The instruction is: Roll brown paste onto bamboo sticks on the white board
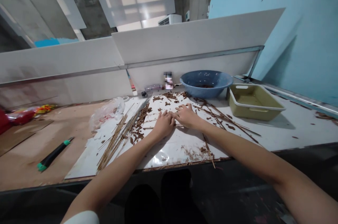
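Left hand and right hand lie flat mid-board on a white board, fingers slightly apart, clamped on nothing, fingertips nearly meeting. Loose sticks, too many to count, and brown bits surround them. Along the tabletop's back edge: one blue basin, one olive tray, one plastic bag. Near its front edge: one green-tipped tool.

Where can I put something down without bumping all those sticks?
Bare wood lies left of the white board, above the green-tipped black tool. More white tabletop shows right of the olive tray. It's crowded around the left hand and right hand, among thin sticks and brown bits.
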Tool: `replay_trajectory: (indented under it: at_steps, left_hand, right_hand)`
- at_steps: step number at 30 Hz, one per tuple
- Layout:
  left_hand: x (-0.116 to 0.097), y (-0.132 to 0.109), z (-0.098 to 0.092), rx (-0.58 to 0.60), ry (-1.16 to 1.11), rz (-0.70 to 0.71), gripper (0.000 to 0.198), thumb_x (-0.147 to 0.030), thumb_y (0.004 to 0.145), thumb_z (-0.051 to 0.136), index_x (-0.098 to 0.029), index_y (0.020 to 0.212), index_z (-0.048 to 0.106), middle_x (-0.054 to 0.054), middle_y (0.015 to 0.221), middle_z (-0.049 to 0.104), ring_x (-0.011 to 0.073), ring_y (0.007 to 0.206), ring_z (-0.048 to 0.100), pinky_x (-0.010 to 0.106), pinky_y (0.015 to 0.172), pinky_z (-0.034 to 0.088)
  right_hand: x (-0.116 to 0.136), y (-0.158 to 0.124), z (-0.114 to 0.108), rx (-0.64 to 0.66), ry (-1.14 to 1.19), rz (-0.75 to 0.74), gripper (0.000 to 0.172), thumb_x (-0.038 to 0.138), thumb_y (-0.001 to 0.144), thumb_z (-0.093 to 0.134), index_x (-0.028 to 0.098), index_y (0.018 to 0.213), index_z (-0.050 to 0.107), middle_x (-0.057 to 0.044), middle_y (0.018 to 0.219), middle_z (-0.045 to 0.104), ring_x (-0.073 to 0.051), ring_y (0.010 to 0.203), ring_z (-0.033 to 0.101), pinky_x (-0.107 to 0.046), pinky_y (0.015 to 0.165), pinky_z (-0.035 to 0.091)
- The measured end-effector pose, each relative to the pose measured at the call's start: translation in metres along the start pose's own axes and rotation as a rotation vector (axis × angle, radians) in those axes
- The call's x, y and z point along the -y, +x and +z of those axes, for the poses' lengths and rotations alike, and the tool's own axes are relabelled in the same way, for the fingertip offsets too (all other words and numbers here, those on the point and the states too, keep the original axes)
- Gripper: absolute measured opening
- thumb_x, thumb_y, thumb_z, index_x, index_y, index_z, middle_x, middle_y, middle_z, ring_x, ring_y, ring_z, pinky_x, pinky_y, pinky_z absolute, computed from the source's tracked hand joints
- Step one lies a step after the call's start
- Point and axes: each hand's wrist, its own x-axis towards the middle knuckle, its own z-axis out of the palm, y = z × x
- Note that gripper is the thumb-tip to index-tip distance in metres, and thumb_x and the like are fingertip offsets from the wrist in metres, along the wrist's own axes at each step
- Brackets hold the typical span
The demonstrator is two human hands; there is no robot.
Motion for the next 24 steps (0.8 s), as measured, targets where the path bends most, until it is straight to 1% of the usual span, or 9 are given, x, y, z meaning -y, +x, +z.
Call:
replay_trajectory:
  at_steps: [3, 6, 8, 9, 11, 13, 17, 21, 24]
  left_hand:
    - [-0.0018, -0.0015, 0.0008, 0.069, 0.036, -0.06, 0.057, -0.033, 0.115, 0.037, -0.014, 0.165, 0.056, 0.017, 0.177, 0.049, 0.0382, 0.169, 0.037, 0.065, 0.139, 0.025]
    - [-0.0028, -0.0033, -0.0016, 0.09, 0.062, -0.045, 0.057, -0.036, 0.116, 0.035, -0.016, 0.16, 0.063, 0.015, 0.174, 0.054, 0.0375, 0.172, 0.032, 0.064, 0.142, 0.018]
    - [-0.0028, -0.0042, -0.0025, 0.098, 0.074, -0.037, 0.056, -0.035, 0.115, 0.034, -0.016, 0.157, 0.066, 0.015, 0.171, 0.058, 0.0363, 0.172, 0.033, 0.062, 0.142, 0.019]
    - [-0.0027, -0.0046, -0.0025, 0.102, 0.079, -0.047, 0.057, -0.034, 0.115, 0.033, -0.015, 0.159, 0.064, 0.016, 0.173, 0.055, 0.0365, 0.172, 0.032, 0.061, 0.141, 0.021]
    - [-0.0021, -0.0057, -0.0016, 0.108, 0.09, -0.073, 0.06, -0.033, 0.115, 0.033, -0.013, 0.167, 0.055, 0.017, 0.181, 0.043, 0.0383, 0.174, 0.027, 0.064, 0.14, 0.024]
    - [-0.0019, -0.007, -0.0008, 0.117, 0.102, -0.068, 0.062, -0.033, 0.115, 0.034, -0.013, 0.172, 0.048, 0.017, 0.185, 0.034, 0.0398, 0.175, 0.021, 0.068, 0.139, 0.022]
    - [-0.0016, -0.0075, -0.0025, 0.121, 0.106, -0.071, 0.059, -0.031, 0.115, 0.034, -0.017, 0.169, 0.053, 0.015, 0.182, 0.041, 0.0358, 0.175, 0.023, 0.066, 0.141, 0.017]
    - [-0.0014, -0.0074, -0.0049, 0.119, 0.095, -0.123, 0.061, -0.03, 0.116, 0.031, -0.014, 0.171, 0.049, 0.016, 0.182, 0.041, 0.0375, 0.175, 0.023, 0.068, 0.14, 0.02]
    - [-0.0045, -0.0102, -0.0038, 0.089, 0.094, -0.118, 0.061, -0.032, 0.115, 0.034, -0.014, 0.17, 0.05, 0.017, 0.182, 0.04, 0.0391, 0.175, 0.022, 0.071, 0.14, 0.018]
  right_hand:
    - [0.0007, -0.0005, 0.0006, 0.02, -0.018, 0.011, 0.056, 0.049, 0.12, 0.032, 0.025, 0.132, 0.08, -0.019, 0.15, 0.073, -0.043, 0.142, 0.055, -0.068, 0.118, 0.032]
    - [0.0017, -0.0016, 0.0003, 0.011, -0.034, -0.04, 0.057, 0.05, 0.12, 0.032, 0.025, 0.12, 0.083, -0.017, 0.15, 0.073, -0.042, 0.148, 0.051, -0.067, 0.122, 0.03]
    - [0.0022, -0.0019, 0.0003, 0.007, -0.046, -0.05, 0.056, 0.051, 0.12, 0.035, 0.025, 0.113, 0.085, -0.017, 0.149, 0.073, -0.041, 0.148, 0.05, -0.066, 0.123, 0.029]
    - [0.0024, -0.0019, 0.0006, 0.007, -0.053, -0.051, 0.054, 0.051, 0.119, 0.036, 0.026, 0.116, 0.084, -0.018, 0.148, 0.073, -0.041, 0.146, 0.052, -0.066, 0.122, 0.03]
    - [0.0029, -0.0015, 0.0012, 0.012, -0.064, -0.044, 0.05, 0.05, 0.119, 0.037, 0.027, 0.127, 0.081, -0.018, 0.142, 0.075, -0.041, 0.14, 0.056, -0.066, 0.12, 0.032]
    - [0.0032, -0.0008, 0.0014, 0.018, -0.067, -0.049, 0.05, 0.051, 0.119, 0.039, 0.026, 0.126, 0.082, -0.018, 0.14, 0.076, -0.041, 0.14, 0.055, -0.065, 0.12, 0.031]
    - [0.0018, 0.0, 0.0012, 0.022, -0.082, -0.055, 0.054, 0.053, 0.118, 0.04, 0.024, 0.111, 0.085, -0.019, 0.146, 0.073, -0.041, 0.145, 0.051, -0.064, 0.121, 0.029]
    - [-0.0017, -0.0016, 0.0036, 0.044, -0.111, -0.097, 0.045, 0.052, 0.117, 0.044, 0.031, 0.142, 0.075, -0.019, 0.142, 0.074, -0.043, 0.138, 0.055, -0.066, 0.116, 0.033]
    - [-0.002, -0.0017, 0.0047, 0.045, -0.11, -0.103, 0.045, 0.055, 0.116, 0.047, 0.03, 0.138, 0.078, -0.018, 0.142, 0.074, -0.043, 0.141, 0.053, -0.065, 0.117, 0.032]
